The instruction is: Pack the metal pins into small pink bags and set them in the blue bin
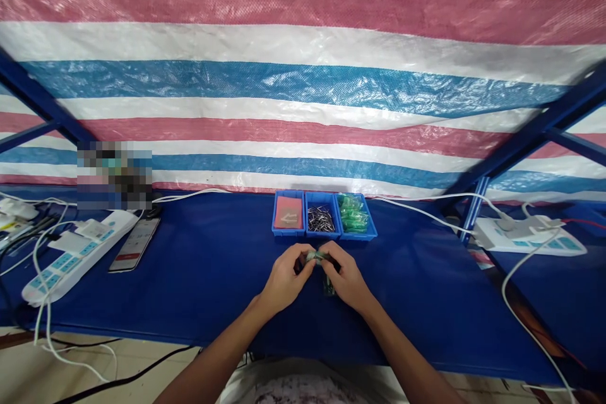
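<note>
My left hand (286,274) and my right hand (348,274) meet over the middle of the blue table, just in front of three joined blue bins. Thumbs and fingertips of both are closed on a small pale-green, see-through plastic piece (314,255); its exact kind is too small to make out. Beneath my right hand's fingers shows a small dark-green, shiny packet (328,286), partly hidden. Pink sheets with small pale pieces on top fill the left bin (288,233). Metal screws or nails (320,219) lie in the middle bin, and green clear-wrapped packets (353,214) in the right one.
On the left of the table (199,290) lie a phone (134,245) and a white power strip (78,259) with plugs and cables. Another power strip (530,237) sits at the right, by a blue metal post (475,209). A striped sheet (303,88) hangs behind.
</note>
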A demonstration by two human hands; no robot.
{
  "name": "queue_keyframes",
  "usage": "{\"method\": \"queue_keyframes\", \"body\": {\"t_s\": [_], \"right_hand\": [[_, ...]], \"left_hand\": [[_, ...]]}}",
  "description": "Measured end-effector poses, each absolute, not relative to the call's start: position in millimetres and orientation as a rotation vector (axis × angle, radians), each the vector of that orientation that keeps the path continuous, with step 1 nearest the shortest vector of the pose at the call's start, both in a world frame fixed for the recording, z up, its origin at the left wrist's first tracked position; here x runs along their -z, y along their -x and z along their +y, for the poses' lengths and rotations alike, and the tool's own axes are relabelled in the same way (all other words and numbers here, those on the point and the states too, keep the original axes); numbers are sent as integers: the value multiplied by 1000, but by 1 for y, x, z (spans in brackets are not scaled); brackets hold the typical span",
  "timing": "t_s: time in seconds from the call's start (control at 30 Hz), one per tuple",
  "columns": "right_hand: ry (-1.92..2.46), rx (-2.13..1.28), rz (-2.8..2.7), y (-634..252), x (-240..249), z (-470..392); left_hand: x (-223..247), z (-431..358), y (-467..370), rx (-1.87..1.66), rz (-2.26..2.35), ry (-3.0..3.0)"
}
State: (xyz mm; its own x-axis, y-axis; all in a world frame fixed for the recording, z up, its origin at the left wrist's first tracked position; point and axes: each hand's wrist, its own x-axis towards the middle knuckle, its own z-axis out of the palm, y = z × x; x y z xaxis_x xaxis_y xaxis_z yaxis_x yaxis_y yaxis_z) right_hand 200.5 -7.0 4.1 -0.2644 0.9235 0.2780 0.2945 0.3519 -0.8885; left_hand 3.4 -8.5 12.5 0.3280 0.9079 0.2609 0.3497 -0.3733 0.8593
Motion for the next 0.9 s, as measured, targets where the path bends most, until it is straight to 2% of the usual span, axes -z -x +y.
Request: {"method": "queue_keyframes", "body": {"t_s": [0.9], "right_hand": [[1115,-887,-1761,-199,-3,-8]], "left_hand": [[-12,-7,-3,-965,1130,-1838]]}}
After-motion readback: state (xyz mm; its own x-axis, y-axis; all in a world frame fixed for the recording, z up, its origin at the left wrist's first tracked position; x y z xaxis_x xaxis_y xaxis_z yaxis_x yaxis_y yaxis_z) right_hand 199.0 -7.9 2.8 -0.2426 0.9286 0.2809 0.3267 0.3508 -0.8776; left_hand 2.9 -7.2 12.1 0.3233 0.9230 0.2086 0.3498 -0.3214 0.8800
